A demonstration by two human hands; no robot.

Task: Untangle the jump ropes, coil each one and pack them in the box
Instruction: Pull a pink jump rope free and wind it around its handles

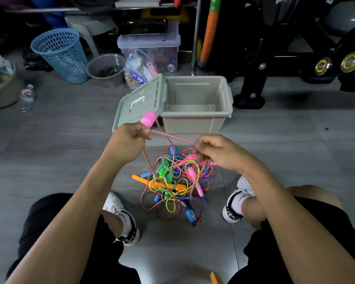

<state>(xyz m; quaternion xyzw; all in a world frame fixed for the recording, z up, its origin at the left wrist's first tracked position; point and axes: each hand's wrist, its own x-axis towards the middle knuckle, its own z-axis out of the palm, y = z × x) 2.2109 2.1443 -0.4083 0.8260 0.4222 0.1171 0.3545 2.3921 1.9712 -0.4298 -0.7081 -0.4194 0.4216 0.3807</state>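
Left hand [127, 138] and right hand [215, 152] each grip the striped rope [172, 137], stretched between them above the tangle [176, 181].

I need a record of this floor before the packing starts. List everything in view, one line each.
storage box: one, beige, open, on the floor ahead
box lid: one, grey-green, leaning on the box's left side
jump rope tangle: one pile, many colours, on the floor between the feet
pink-white rope: one, stretched between both hands
pink handle: one, at the left hand
laundry basket: one, blue, far left
bucket: one, grey, beside the basket
clear bin: one, lidded, behind the box
water bottle: one, clear, lying left
shoes: two, white-black
left hand: grips the rope
right hand: fingers pinch the rope
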